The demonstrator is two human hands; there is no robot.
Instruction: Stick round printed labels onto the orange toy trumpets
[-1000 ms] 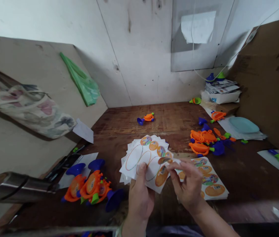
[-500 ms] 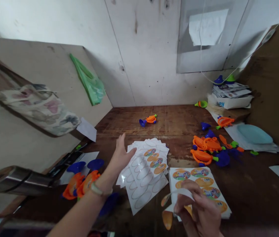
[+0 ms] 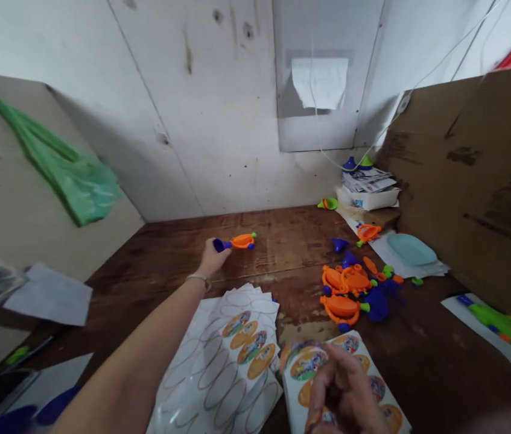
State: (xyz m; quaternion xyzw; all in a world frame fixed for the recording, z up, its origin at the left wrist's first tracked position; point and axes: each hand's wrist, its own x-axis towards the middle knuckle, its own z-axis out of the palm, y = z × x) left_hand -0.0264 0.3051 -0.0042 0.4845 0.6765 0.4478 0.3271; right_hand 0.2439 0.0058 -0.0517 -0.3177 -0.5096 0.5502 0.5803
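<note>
My left hand (image 3: pixel 213 258) stretches to the far part of the table, its fingers closed around the blue bell of an orange toy trumpet (image 3: pixel 242 241) lying there. My right hand (image 3: pixel 343 383) is near the front, over a stack of printed sticker sheets (image 3: pixel 379 364) with oval orange and coloured stickers. Between its fingertips is a peeled oval sticker (image 3: pixel 295 351), partly see-through with blur. To the left of that stack, used sticker sheets (image 3: pixel 219 355) lie fanned out, mostly blank ovals, with several stickers left on the top one.
Several orange toy trumpets (image 3: pixel 343 308) and blue bells (image 3: pixel 340 244) are heaped at right. Behind them are a light blue lid (image 3: pixel 411 249) and a box of papers (image 3: pixel 368 196). A cardboard wall (image 3: pixel 472 181) bounds the right side; a green bag (image 3: pixel 72 175) hangs at left.
My view has turned right. My left hand has moved from beside the used sheets forward to the far toy trumpet and closed on its bell. My right hand stays over the sticker stack.
</note>
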